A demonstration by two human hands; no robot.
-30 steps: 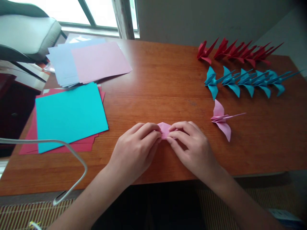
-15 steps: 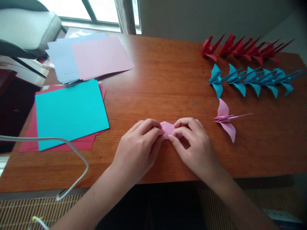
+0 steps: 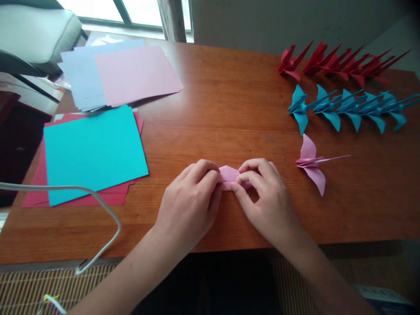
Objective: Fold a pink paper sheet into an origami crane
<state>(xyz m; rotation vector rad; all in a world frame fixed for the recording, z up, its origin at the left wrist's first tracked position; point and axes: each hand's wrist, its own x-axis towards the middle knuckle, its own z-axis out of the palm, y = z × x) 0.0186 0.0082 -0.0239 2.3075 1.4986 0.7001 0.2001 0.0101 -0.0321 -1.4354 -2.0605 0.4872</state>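
Between my hands, near the table's front edge, lies a small folded piece of pink origami paper (image 3: 229,173) with a crease across it. My left hand (image 3: 193,194) is closed on its left end, the fingertips pressed together over the paper. My right hand (image 3: 265,192) pinches the right end between thumb and fingers. Fingers cover both ends, so only the middle shows. To the right of my right hand rests a finished pink paper crane (image 3: 311,164), its wings spread.
Blue paper cranes (image 3: 349,108) and red paper cranes (image 3: 341,63) stand in rows at the back right. On the left lie a turquoise sheet (image 3: 95,155) over red sheets, and pale pink paper (image 3: 138,74) over bluish sheets. A white cable (image 3: 111,214) loops over the table's front left.
Both hands keep their grip on the pink paper with hardly any movement. The view has shifted slightly, so the cranes appear farther right and the sheets farther left.
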